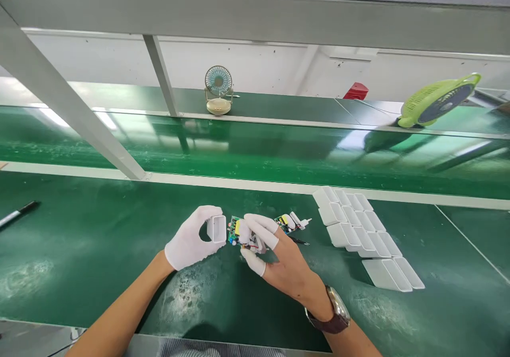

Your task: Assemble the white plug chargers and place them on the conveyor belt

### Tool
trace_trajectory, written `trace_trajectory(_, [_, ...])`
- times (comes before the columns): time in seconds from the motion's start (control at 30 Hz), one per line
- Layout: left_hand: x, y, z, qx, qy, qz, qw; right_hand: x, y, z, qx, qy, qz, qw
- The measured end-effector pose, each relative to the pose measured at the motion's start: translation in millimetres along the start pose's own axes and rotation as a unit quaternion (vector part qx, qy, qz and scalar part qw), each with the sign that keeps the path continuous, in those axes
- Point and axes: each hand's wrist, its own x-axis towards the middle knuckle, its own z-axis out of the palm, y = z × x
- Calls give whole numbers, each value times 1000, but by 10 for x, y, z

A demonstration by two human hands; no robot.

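My left hand (196, 238), in a white glove, is closed around a small white plastic case (217, 229) whose open end faces right. Just to its right, my right hand (274, 245), with white finger cots on some fingers, pinches a circuit board (235, 230) with yellow and white parts on it. A narrow gap separates the board's left edge from the case mouth. Behind my right hand lies a second circuit board (287, 221) with a white connector. A thin dark pointed tool (298, 240) shows partly beside it.
Several white cases (354, 224) stand in rows at the right of the green bench (99, 213). A black and white marker (18, 213) lies far left. Past the white rail (239, 181) are a green conveyor belt, a small fan (218, 88) and a lime green fan (438, 99).
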Motion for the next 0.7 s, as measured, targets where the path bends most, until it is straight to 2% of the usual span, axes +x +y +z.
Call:
trace_trajectory(0.13, [-33,23,14,-15,12,43,999,-11,-54,77,-49,-11,-53,997])
trace_trajectory(0.43, [-90,-91,48,-22,-5,76,997,50,-45,140,-94,-83,-57,990])
trace_trajectory(0.7, [-115,-128,47,-29,-18,76,997,79,-18,122,-85,-100,-35,991])
